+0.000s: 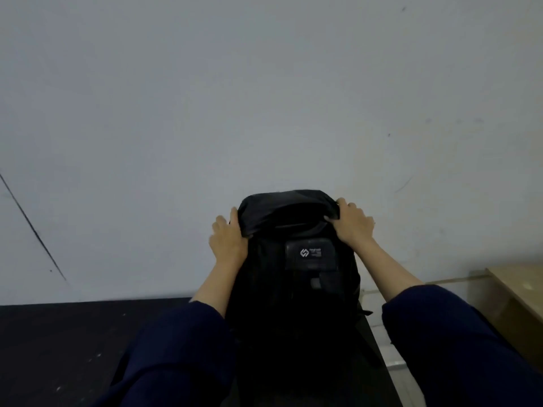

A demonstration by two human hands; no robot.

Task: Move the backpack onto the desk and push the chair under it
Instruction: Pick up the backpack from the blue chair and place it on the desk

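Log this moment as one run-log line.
object: black fabric backpack upright on dark desk | left hand: gripping top | right hand: gripping top | chair: not in view

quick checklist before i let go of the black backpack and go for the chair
1. Left hand on the black fabric backpack, upper left side: ok.
2. Right hand gripping its top right corner: ok.
3. Backpack over the dark desk top: ok.
4. Backpack clear of the desk's right edge: not ok, it stands right at the edge.
5. Base fully resting on the desk: cannot tell, sleeves hide it.
6. Chair position: cannot tell, out of view.
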